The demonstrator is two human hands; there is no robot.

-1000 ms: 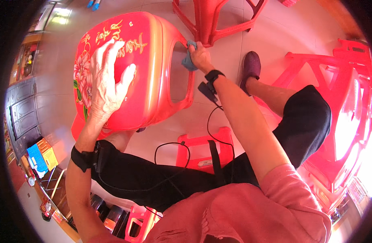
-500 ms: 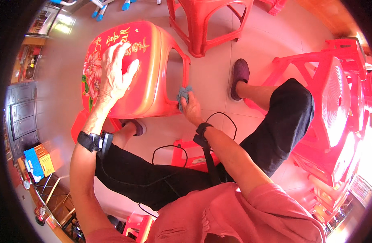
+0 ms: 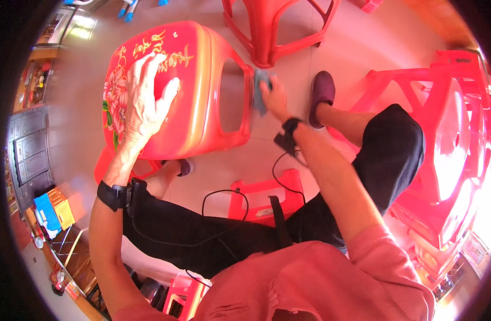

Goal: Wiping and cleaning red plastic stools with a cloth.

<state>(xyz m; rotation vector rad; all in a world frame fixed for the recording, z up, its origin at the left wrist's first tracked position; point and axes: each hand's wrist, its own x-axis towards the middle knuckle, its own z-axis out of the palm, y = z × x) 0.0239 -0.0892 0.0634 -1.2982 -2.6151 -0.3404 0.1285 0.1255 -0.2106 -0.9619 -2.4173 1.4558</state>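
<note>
A red plastic stool [image 3: 194, 115] lies tipped on its side before me, its seat with printed flowers and gold lettering turned to the left. My left hand [image 3: 147, 93] rests on that seat with its fingers spread. In my right hand [image 3: 275, 99] is a grey-blue cloth [image 3: 260, 91], bunched under the fingers at the outer edge of the stool's legs. The cloth looks slightly blurred. Black straps with small devices sit on both my wrists.
Another red stool [image 3: 264, 32] stands just beyond. Stacked red stools [image 3: 449, 134] fill the right side. A small red stool [image 3: 267, 198] and a black cable [image 3: 224, 192] lie between my legs. Blue and yellow baskets [image 3: 53, 211] are at the left.
My right hand and the cloth have moved away from me and slightly right, along the stool's leg end. The left hand stays on the seat, and the stool has shifted slightly in view.
</note>
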